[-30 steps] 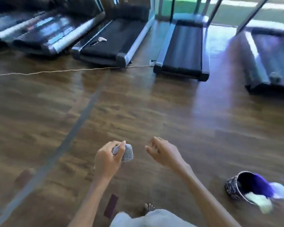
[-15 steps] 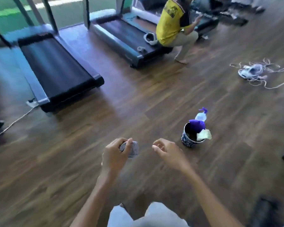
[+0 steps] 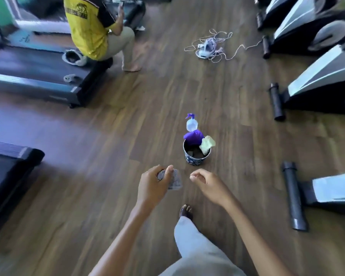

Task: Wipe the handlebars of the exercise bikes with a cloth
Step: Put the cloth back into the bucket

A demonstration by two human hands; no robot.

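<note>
My left hand [image 3: 154, 184] is closed around a small grey cloth [image 3: 174, 181], held at waist height over the wooden floor. Beside it, my right hand [image 3: 208, 185] holds nothing, its fingers loosely curled and apart. Several exercise bikes line the right side: their bases [image 3: 323, 80] and black floor bars [image 3: 293, 196] show, but the handlebars are out of frame. Both hands are well to the left of the bikes.
A patterned bucket [image 3: 195, 157] with a purple and a pale cloth stands just ahead, a spray bottle [image 3: 191, 123] behind it. A person in a yellow shirt [image 3: 90, 26] sits on a treadmill [image 3: 38, 76] at upper left. A tangled cord [image 3: 211, 45] lies farther off.
The view has swung to the right: the treadmills slid left and the exercise bikes came into sight on the right. My hands keep their pose, the left still gripping the cloth.
</note>
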